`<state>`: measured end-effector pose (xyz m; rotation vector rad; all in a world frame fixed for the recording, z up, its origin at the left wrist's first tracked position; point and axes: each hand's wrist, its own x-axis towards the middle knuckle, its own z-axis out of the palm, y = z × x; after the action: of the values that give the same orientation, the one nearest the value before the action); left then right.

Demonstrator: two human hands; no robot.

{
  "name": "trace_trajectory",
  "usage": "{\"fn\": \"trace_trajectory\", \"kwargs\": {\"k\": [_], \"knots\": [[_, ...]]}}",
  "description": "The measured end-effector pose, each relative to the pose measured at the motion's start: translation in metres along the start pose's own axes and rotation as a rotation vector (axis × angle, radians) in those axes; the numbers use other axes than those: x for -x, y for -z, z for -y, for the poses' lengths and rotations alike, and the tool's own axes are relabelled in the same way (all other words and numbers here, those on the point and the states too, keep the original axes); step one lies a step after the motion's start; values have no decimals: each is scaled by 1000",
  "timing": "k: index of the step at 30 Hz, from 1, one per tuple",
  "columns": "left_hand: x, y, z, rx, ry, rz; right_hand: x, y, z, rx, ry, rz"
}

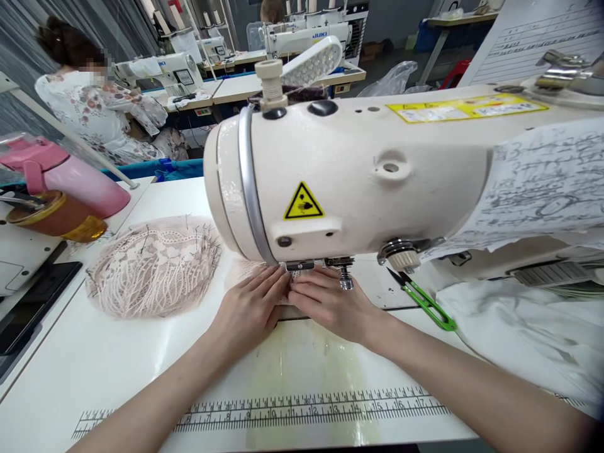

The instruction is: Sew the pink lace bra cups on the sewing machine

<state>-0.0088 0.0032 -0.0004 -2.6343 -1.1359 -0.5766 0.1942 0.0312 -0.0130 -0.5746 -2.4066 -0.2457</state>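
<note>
Both hands meet beneath the head of a white sewing machine [349, 170], around its needle area. A piece of pale pink lace fabric [241, 270] lies under them, mostly covered by my fingers. My left hand [252, 299] is closed on the lace from the left, its fingers pressed together and pointing toward the presser foot. From the right, my right hand [333, 308] has its fingers bent and closed on the same lace. The fingertips and the needle are partly hidden by the machine head. Left of my hands rests a heap of lace pieces [155, 270] with loose threads.
Green thread snips [429, 305] and white cloth [528, 327] lie at the right. A pink bottle [80, 176], an amber cup [56, 217] and a dark phone [38, 308] stand or lie at the left. A printed ruler [292, 412] runs along the front. A person [99, 107] sits beyond.
</note>
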Motion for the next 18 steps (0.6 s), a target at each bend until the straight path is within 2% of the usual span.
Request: {"fn": "trace_trajectory", "kwargs": {"k": [10,18], "knots": [[-2,0,-4,-37,22,18,1,3,-1,8,-18,26],[-3,1,-10,-61,11,11,6,12,5,126,-143,133]]}}
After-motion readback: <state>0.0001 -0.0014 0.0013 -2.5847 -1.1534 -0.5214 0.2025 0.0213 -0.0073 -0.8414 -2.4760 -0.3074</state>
